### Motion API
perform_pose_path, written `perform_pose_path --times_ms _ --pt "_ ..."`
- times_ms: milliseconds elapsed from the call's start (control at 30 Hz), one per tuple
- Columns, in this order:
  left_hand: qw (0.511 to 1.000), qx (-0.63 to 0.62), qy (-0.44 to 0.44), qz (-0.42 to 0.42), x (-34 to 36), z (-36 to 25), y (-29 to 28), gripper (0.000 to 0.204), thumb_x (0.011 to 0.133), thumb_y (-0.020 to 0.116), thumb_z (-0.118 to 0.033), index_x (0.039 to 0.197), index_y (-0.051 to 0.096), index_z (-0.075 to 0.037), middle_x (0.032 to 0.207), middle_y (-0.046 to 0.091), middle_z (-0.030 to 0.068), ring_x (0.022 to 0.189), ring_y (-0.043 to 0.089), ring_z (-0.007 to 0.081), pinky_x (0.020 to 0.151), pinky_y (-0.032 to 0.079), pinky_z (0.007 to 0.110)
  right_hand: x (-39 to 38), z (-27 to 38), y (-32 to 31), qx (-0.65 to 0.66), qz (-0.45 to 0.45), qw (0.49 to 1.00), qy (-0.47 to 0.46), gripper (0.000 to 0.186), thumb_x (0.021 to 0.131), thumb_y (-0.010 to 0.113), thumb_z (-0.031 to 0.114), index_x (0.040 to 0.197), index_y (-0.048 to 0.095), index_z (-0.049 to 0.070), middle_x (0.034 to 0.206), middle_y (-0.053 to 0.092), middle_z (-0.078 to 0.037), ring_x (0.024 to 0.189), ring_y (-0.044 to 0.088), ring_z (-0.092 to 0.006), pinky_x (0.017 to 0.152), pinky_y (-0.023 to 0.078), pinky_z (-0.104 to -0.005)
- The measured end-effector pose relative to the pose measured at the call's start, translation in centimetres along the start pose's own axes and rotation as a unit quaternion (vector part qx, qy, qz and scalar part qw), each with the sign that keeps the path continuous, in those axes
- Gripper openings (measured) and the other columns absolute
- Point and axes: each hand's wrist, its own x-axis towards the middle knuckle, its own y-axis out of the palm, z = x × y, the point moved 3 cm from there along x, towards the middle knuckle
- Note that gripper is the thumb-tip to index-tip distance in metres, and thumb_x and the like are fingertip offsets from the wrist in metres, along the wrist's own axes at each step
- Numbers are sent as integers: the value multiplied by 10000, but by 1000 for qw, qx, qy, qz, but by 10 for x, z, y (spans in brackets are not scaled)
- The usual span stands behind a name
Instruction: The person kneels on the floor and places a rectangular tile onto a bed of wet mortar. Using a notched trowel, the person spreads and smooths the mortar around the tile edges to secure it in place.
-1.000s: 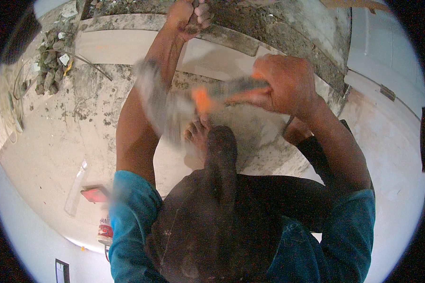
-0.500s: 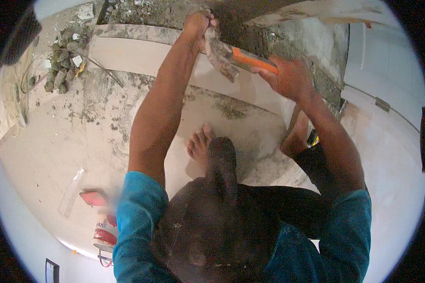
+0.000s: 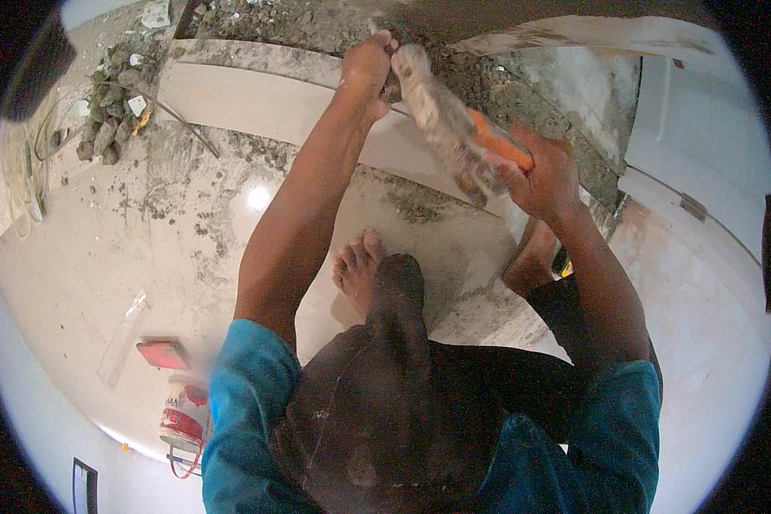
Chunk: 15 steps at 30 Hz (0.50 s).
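My right hand [image 3: 544,176] is closed on the orange handle of a hammer [image 3: 497,137], whose grimy metal head is blurred by motion and reaches up toward my other hand. My left hand [image 3: 367,73], at top centre, is closed around a dark, dusty object that the fingers and hammer mostly hide; I cannot make out what it is. Both hands are over a long pale tile strip [image 3: 240,94] bordered by broken, rubble-covered floor [image 3: 522,103]. My bare feet show below, one [image 3: 355,270] between my arms and the other [image 3: 527,261] beside my right forearm.
A rubble pile [image 3: 111,111] with a thin rod [image 3: 184,124] and pale coiled hose [image 3: 34,163] lie at upper left. A red phone-like object [image 3: 163,351], clear strip [image 3: 120,334] and white-red bucket [image 3: 182,415] are at lower left. A white panel [image 3: 685,146] is at right.
The hammer swung from mid-centre up to my left hand, and is now blurred slightly lower and rightward. My right hand has moved down and right since half a second ago; my left hand also shifted.
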Motion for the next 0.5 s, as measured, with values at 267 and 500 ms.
perform_pose_path --times_ms 267,500 --pt "986 53 -11 159 22 -10 -13 235 939 401 -304 834 473 -106 501 421 17 406 372 168 384 316 324 4 8 -1 75 111 986 -97 452 695 723 414 906 624 27 768 647 -140 629 633 -329 588 519 -376" --pt "977 182 53 98 30 -10 -20 269 942 427 -336 900 552 -102 515 457 -16 427 444 134 468 430 309 22 1 12 -68 176 982 -13 346 708 703 386 829 612 75 705 608 -108 611 605 -323 558 497 -409"
